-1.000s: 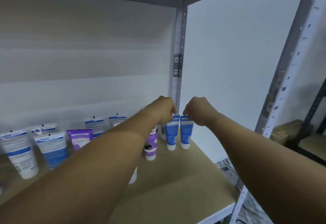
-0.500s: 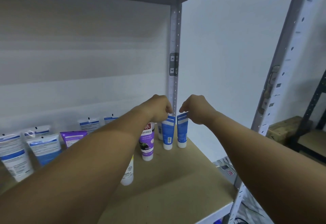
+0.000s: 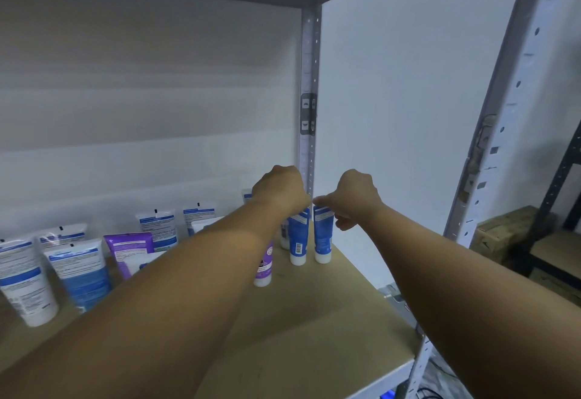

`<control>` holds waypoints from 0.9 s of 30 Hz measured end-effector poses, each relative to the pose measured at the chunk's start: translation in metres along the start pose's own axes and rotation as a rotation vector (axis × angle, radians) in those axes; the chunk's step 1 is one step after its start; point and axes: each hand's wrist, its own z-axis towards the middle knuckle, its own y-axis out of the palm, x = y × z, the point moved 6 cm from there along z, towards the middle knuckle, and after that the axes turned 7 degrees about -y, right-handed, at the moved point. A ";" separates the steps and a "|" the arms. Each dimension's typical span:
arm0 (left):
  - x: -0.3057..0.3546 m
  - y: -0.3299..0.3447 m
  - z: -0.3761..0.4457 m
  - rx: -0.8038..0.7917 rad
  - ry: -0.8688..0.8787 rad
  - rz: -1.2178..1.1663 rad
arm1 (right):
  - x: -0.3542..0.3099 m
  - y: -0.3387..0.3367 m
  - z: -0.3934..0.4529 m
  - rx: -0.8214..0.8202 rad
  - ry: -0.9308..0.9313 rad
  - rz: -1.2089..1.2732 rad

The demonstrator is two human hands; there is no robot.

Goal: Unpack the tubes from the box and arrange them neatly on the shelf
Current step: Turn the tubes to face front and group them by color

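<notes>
Two blue tubes with white caps stand cap-down side by side near the shelf's back right corner. My left hand [image 3: 279, 192] has its fingers curled over the top of the left blue tube [image 3: 298, 241]. My right hand [image 3: 356, 199] pinches the crimped top of the right blue tube [image 3: 323, 236] between index finger and thumb. A purple tube [image 3: 263, 269] stands just left of them, partly behind my left forearm. The box is out of view.
Several blue-and-white tubes [image 3: 26, 282] and another purple tube [image 3: 129, 251] stand along the left of the wooden shelf board [image 3: 314, 320]. A grey upright post [image 3: 308, 100] rises behind the hands, another post [image 3: 490, 147] stands front right. A cardboard box [image 3: 503, 232] sits on the neighbouring rack.
Both hands stay at the tops of the two blue tubes. The tubes, slightly tilted half a second ago, now stand straighter and closer together. The camera has shifted a little.
</notes>
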 end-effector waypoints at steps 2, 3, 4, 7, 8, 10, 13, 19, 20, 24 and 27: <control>-0.001 -0.001 0.002 -0.043 -0.038 -0.051 | 0.001 0.002 0.002 -0.010 0.018 0.032; -0.001 -0.002 0.003 -0.058 -0.046 -0.060 | 0.002 0.002 0.004 -0.008 0.025 0.062; -0.001 -0.002 0.004 -0.073 -0.050 -0.060 | 0.001 0.002 0.005 -0.014 0.030 0.079; 0.001 0.001 0.005 -0.119 -0.001 -0.045 | -0.002 0.002 0.006 -0.075 0.017 0.029; 0.002 0.003 0.005 -0.138 0.022 -0.038 | -0.004 0.003 0.007 -0.100 0.012 0.003; 0.001 0.007 0.006 -0.173 0.061 -0.012 | -0.006 0.006 0.007 -0.153 -0.008 -0.065; 0.000 0.007 0.004 -0.185 0.119 -0.016 | -0.007 0.007 0.011 -0.189 -0.095 -0.177; -0.008 0.004 0.002 -0.216 0.180 -0.038 | -0.013 0.006 0.006 -0.253 -0.268 -0.366; -0.009 0.004 0.001 -0.229 0.183 -0.046 | -0.014 0.006 0.005 -0.263 -0.290 -0.390; -0.010 0.003 -0.001 -0.259 0.195 -0.063 | -0.015 0.005 0.004 -0.258 -0.353 -0.451; -0.009 0.002 -0.002 -0.265 0.204 -0.061 | -0.016 0.005 0.005 -0.266 -0.371 -0.471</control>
